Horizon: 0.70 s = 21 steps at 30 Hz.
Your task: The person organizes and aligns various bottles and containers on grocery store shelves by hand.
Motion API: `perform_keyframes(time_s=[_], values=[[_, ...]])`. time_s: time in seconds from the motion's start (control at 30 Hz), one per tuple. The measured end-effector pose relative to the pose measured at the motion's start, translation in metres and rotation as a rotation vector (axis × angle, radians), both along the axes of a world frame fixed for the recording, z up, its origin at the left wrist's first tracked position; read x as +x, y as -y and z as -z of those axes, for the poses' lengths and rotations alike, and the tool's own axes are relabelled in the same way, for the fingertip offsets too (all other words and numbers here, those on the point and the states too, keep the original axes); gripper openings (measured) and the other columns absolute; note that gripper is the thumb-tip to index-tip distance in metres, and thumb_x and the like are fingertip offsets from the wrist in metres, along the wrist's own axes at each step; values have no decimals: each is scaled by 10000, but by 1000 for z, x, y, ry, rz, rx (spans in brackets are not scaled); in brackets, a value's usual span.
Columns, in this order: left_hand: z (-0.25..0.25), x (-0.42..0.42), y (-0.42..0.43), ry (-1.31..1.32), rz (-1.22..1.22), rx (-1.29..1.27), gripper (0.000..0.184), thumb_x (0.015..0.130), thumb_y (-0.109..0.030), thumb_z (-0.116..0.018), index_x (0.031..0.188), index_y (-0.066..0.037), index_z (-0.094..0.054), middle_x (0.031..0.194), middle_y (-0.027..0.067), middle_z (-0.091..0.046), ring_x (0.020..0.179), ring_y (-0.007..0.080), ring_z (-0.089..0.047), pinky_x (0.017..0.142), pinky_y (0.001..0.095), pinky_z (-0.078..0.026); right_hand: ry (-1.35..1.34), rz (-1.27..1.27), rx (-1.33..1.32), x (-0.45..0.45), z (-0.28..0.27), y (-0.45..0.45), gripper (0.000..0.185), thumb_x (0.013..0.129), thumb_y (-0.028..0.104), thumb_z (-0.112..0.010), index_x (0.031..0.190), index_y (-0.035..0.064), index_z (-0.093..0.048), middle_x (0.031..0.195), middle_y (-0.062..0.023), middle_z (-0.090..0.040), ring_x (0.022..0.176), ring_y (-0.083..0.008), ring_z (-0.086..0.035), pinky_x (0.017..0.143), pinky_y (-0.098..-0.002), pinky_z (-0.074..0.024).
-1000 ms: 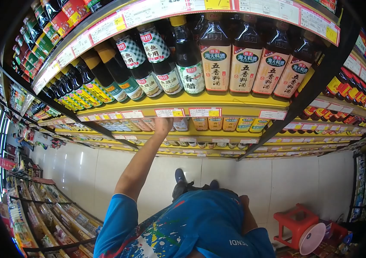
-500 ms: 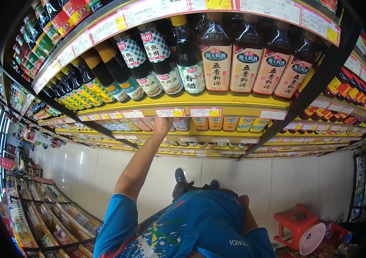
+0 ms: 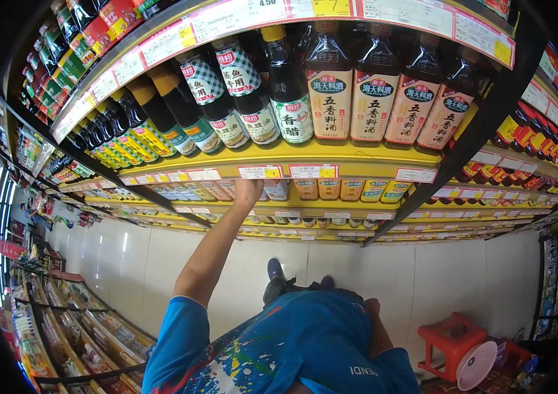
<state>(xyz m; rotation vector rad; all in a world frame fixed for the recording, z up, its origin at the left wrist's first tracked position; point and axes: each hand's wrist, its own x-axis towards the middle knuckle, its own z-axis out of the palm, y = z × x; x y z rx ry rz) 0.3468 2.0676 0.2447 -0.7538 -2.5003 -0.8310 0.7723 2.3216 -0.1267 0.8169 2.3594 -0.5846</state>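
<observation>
My left hand [image 3: 248, 190] reaches to the yellow shelf edge, just below a price label [image 3: 260, 172]; its fingers are hidden under the edge, and whether they hold anything does not show. Above it stand dark bottles with checkered labels [image 3: 259, 121], a yellow-capped bottle [image 3: 292, 118] and several bottles with pale orange labels [image 3: 329, 105]. Small bottles [image 3: 306, 189] line the shelf below, right of the hand. My right arm hangs at my side, and its hand is hidden behind the blue shirt.
A red stool [image 3: 453, 341] with a pink round item [image 3: 476, 366] stands on the floor at lower right. Black shelf posts [image 3: 466, 154] slant between the sections. Another shelf rack [image 3: 75, 328] is at lower left. My shoes [image 3: 275, 268] are on the pale tiles.
</observation>
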Motion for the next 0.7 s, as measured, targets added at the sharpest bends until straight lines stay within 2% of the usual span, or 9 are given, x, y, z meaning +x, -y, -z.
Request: perform_keyframes(time_s=[0.03, 0.1, 0.23, 0.3, 0.33, 0.43, 0.53, 0.6, 0.7], values=[[-6, 4, -3, -1, 1, -1, 173, 740, -64, -532, 905, -15, -549, 868, 186, -570, 843, 351, -538, 677, 396, -427, -11, -51, 14, 3, 11, -1, 338, 737, 345, -522, 756, 24, -627, 799, -172, -600, 779, -297, -588, 692, -381, -475], [-27, 22, -13, 130, 82, 203, 207, 681, 1, -540, 885, -26, -568, 822, 171, -571, 801, 332, -535, 702, 391, -410, -22, -99, 28, 4, 17, -1, 334, 735, 341, -524, 755, 24, -628, 798, -173, -600, 771, -299, -588, 690, -383, -474], [-37, 40, -22, 194, 104, 78, 246, 688, -8, -570, 931, -43, -554, 873, 166, -555, 825, 335, -518, 709, 391, -402, -44, -14, 34, 1, 1, 2, 307, 730, 309, -509, 735, 28, -630, 798, -167, -605, 766, -296, -593, 683, -375, -476], [-30, 44, -27, -398, 175, -35, 302, 696, -53, -601, 987, -46, -524, 950, 173, -522, 857, 351, -490, 719, 402, -392, -30, 38, 24, -2, -9, 4, 293, 735, 284, -485, 727, 33, -635, 810, -160, -610, 781, -286, -597, 693, -367, -476], [-28, 46, -28, -398, 176, -35, 302, 696, -53, -601, 987, -46, -524, 950, 173, -522, 857, 351, -490, 719, 402, -392, -75, 60, 20, 0, -4, 4, 297, 715, 303, -522, 721, 25, -628, 785, -166, -605, 759, -298, -593, 673, -377, -476], [-24, 51, -34, -212, 241, -145, 351, 706, -99, -617, 1027, -34, -490, 1015, 184, -487, 901, 377, -460, 734, 413, -380, -103, 77, 26, 2, 3, 3, 306, 694, 317, -562, 714, 17, -620, 762, -172, -599, 737, -305, -590, 654, -386, -475], [-28, 52, -49, -182, 294, -105, 343, 716, -100, -608, 1020, -3, -481, 990, 205, -492, 903, 391, -457, 743, 429, -374, -74, 92, 18, 0, -4, 4, 302, 696, 312, -559, 711, 17, -621, 769, -170, -601, 740, -298, -591, 658, -382, -475], [-37, 53, -59, 58, 343, 66, 316, 738, -102, -583, 1023, -1, -493, 994, 207, -494, 922, 380, -454, 799, 425, -351, -63, 117, 1, 1, -3, 3, 302, 701, 312, -554, 711, 18, -622, 773, -168, -602, 743, -294, -592, 661, -378, -475], [-23, 42, -63, 74, 278, 75, 316, 729, -89, -566, 1026, -4, -498, 994, 210, -500, 937, 386, -455, 802, 429, -355, -140, 32, 29, 8, 12, 1, 295, 711, 308, -541, 719, 25, -626, 776, -162, -603, 747, -294, -591, 671, -376, -475]])
